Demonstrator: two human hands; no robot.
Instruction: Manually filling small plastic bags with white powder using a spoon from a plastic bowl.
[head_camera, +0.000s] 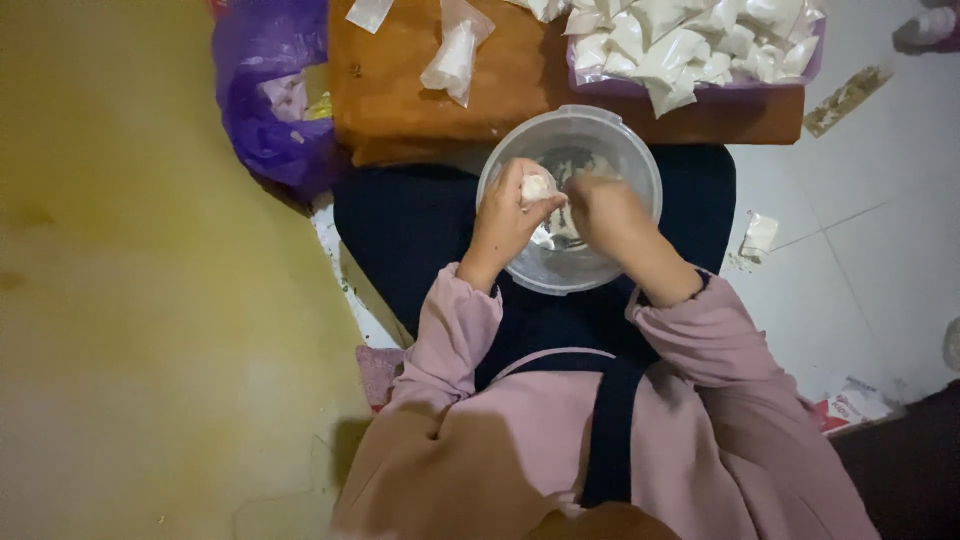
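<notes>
Hands (505, 225) (605, 215) pinch small white packet (537, 187), seemingly, over bowl (640, 165).

Clear, faintly grey plastic bowl (570, 200) under both hands, white powdery smears inside. Small white packet (537, 186) in the left hand (508, 222); right hand (608, 215) just beside it. Dusty pink sleeves (455, 330), dark navy strap (612, 420) down the front, navy cloth on the lap (420, 220) beneath the bowl. Beyond the hands, orange-brown wooden tabletop (500, 90), plain, no pattern. On it, translucent white filled bags (455, 55) and, further right, a heap of white packets (690, 40) in a pale purple tray (620, 88). Left of the hands, glossy purple plastic bag (265, 100). Mustard-yellow wall (150, 300) further left. Pale grey-white tiled floor (860, 230) right of the hands, thin dark grout lines.
</notes>
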